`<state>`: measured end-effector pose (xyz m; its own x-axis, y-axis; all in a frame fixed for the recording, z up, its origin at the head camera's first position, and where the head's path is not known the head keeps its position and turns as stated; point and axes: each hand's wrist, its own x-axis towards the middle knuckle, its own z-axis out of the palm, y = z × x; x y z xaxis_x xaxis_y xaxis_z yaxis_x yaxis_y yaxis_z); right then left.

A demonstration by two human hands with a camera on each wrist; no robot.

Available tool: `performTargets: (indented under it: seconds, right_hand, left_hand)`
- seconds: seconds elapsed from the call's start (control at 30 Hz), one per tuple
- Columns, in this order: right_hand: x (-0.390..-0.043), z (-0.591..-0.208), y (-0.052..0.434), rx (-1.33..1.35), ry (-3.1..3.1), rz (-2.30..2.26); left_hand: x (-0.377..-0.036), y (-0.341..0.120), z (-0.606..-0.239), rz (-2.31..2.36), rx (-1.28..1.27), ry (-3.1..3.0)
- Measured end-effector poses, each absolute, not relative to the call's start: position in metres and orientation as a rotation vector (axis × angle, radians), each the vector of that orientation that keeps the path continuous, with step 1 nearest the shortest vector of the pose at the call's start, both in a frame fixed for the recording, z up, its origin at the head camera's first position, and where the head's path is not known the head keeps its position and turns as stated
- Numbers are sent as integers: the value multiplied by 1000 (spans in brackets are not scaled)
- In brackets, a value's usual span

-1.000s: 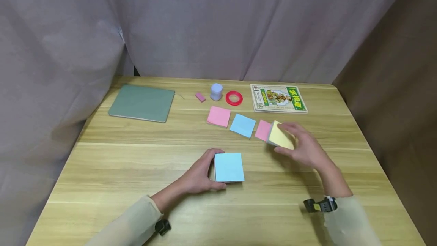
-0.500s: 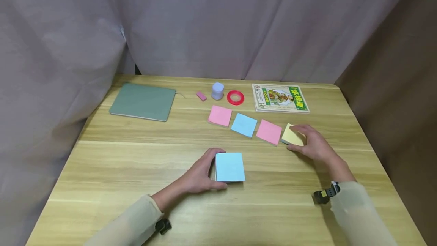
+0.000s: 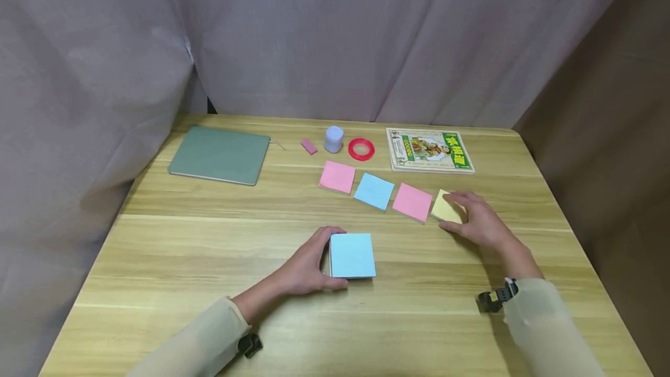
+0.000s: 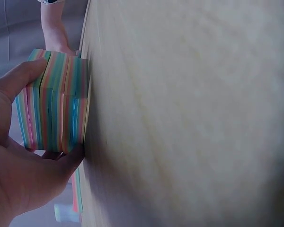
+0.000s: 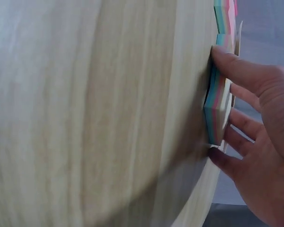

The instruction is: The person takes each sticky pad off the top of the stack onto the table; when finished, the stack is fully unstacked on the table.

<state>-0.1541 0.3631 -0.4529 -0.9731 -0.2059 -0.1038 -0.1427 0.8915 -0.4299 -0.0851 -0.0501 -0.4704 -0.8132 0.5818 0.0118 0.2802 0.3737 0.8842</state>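
Head view: on a wooden bench (image 3: 209,237), the left hand (image 3: 303,269) grips the left edge of a thick block of sticky notes with a blue top sheet (image 3: 352,255), fingers curled round it. Beyond the block lies a row of smaller pads: pink (image 3: 337,177), blue (image 3: 374,191), pink (image 3: 412,202). At the row's right end the right hand (image 3: 478,221) holds a yellow-topped pad (image 3: 445,208) flat on the bench, fingers clamped on its edges. Farther behind the block sit a green folder (image 3: 218,155), a pink eraser (image 3: 309,146), a small pale cylinder (image 3: 333,139), a red tape ring (image 3: 361,149) and a picture book (image 3: 429,149).

Left wrist view: thumb and fingers (image 4: 23,78) clamp the block's rainbow-striped side (image 4: 54,101).

Right wrist view: fingers (image 5: 241,71) pinch the thin pad (image 5: 217,109) against the bench.
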Motion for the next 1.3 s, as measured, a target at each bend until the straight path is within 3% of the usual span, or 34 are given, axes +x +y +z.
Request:
performTargets:
  seconds: [0.23,0.53,0.83,1.3]
  right_hand:
    - [-149,-433,351,-281,2928,-652]
    - [-126,-399,271,-696,2973,-681]
    - [-90,-410,193,-1083,2713,-660]
    - [-82,-414,181,-1124,2731,-660]
  left_hand:
    - [-85,-50,-471,1416,755,2335]
    - [-84,-51,-470,1425,755,2336]
    - [-85,-51,-469,1418,777,2345]
    - [-85,-51,-471,1419,792,2348]
